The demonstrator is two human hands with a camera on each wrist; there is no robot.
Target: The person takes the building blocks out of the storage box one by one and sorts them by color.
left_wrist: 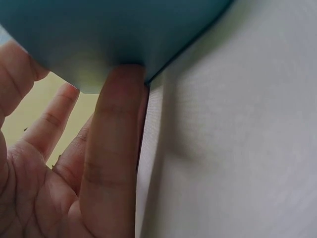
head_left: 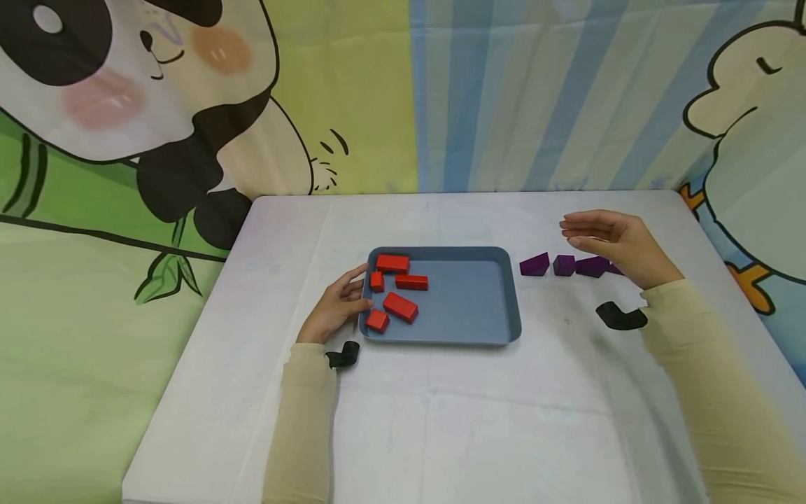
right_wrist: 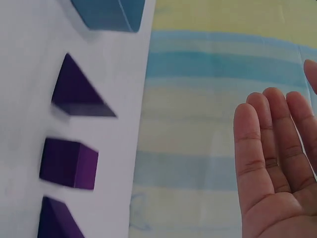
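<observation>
A blue-grey tray (head_left: 466, 297) lies on the table with several red blocks (head_left: 400, 307) in its left part. My left hand (head_left: 334, 308) holds the tray's left edge, thumb over the rim. In the left wrist view, one finger (left_wrist: 116, 144) presses against the tray's outer wall (left_wrist: 99, 39). Right of the tray, several purple blocks stand in a row, among them a wedge-shaped one (head_left: 534, 264) and a cube-like one (right_wrist: 67, 163). Raised near the right end of that row, my right hand (head_left: 607, 234) has straight fingers with nothing in them and partly hides the last block.
The table (head_left: 441, 420) is covered with a white cloth. Behind it hangs a printed cloth backdrop (head_left: 535, 91) with cartoon animals and stripes. A black wrist-camera piece (head_left: 343, 355) sits by the left wrist, another (head_left: 620, 316) by the right.
</observation>
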